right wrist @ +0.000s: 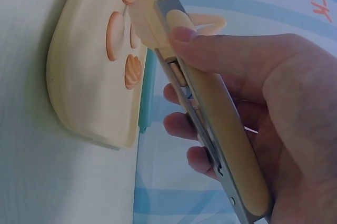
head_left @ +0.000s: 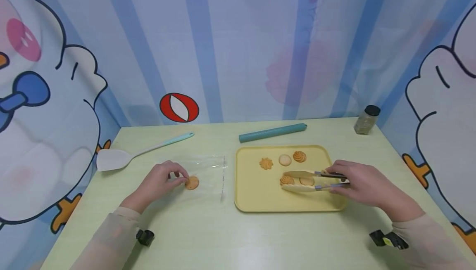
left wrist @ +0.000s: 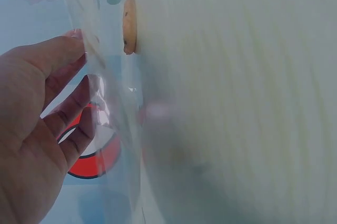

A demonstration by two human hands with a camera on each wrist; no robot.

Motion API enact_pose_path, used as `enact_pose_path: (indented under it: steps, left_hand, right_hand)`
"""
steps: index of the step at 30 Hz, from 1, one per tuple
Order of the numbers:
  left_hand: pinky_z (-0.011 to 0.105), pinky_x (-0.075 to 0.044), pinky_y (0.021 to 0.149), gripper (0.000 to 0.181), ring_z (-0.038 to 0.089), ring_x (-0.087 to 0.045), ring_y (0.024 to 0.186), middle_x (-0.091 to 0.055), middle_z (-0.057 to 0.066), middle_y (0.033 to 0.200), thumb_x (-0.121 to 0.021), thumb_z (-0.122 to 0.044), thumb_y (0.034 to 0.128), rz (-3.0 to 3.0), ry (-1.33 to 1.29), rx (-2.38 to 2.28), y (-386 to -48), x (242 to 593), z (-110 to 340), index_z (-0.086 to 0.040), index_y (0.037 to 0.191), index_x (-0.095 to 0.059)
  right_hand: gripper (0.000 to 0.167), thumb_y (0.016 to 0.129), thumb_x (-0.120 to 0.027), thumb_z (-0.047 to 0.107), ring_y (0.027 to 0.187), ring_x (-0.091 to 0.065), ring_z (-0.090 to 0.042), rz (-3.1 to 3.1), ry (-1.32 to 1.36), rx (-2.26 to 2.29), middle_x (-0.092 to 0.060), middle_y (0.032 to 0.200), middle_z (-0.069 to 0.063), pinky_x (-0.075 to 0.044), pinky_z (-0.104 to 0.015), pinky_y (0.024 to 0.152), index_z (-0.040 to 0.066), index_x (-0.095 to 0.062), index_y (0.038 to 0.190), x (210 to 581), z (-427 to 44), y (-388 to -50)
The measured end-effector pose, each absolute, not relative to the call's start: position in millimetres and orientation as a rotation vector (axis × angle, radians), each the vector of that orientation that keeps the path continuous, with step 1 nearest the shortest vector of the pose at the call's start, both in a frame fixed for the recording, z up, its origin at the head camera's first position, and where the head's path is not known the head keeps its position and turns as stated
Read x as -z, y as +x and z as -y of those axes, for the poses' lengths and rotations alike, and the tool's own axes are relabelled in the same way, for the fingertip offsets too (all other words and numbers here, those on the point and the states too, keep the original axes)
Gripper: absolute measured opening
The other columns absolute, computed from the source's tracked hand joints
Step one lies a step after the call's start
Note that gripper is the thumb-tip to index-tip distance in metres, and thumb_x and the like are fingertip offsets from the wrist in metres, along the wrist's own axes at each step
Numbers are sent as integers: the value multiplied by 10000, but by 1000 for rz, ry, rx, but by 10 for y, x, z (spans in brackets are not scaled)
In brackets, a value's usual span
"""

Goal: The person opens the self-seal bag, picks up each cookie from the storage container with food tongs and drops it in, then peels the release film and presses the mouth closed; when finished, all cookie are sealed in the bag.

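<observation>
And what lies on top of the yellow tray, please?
On the yellow tray I see five cookies: three at the back and two between the arms of the tongs. The tongs partly cover those two, so their hidden edges cannot be seen.

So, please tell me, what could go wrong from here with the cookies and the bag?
First, the right hand holds cream-tipped metal tongs; in the head view, a swirled golden cookie and a smooth round cookie both show between its arms, so closing might knock or crack one.

Second, the left hand pinches the thin clear plastic bag; its film looks limp, so a tug could shift the speckled round cookie there.
</observation>
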State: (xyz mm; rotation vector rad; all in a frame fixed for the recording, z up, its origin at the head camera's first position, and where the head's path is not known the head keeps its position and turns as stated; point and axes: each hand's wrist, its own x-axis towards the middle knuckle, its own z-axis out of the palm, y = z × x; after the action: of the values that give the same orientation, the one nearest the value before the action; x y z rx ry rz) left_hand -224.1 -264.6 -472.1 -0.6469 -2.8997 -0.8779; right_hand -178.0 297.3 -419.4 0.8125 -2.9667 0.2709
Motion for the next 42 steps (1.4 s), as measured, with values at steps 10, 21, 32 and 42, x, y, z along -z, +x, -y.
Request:
enact_pose_path:
  steps: [10,21,32,42]
  left_hand:
    - [313,-505,731,109,176,-609,873,-711,-97,932,-807,-133,902,2880,-651,895,-2239,4710,2660,-225,955,-780]
    - [305,-505,728,125,166,-610,866,-715,-101,929,-823,-142,887,2869,-641,876,-2251,4723,2691,-246,943,-782]
    - [326,-516,739,144,147,-600,871,-715,-98,942,-814,-140,897,2864,-642,877,-2264,4698,2700,-265,960,-778]
    - [328,-513,752,128,145,-599,885,-724,-89,954,-807,-143,905,2878,-639,893,-2285,4672,2670,-248,973,-780]
  right_hand:
    - [405,874,-836,324,776,-579,-62,2814,886,-364,-677,1061,57,-488,-311,663,151,-728,1224,4307,-2777,-1853]
    - [432,907,-804,338,1030,-698,-218,2750,984,-491,-702,1236,-58,-576,-442,832,104,-704,1257,4406,-2366,-2029]
    - [466,926,-782,367,933,-665,-160,2687,1119,-515,-692,1174,2,-558,-396,806,103,-690,1299,4466,-1860,-2258]
    - [436,940,-763,395,835,-626,-107,2784,1196,-533,-679,1137,22,-524,-299,728,146,-694,1291,4472,-1465,-2421]
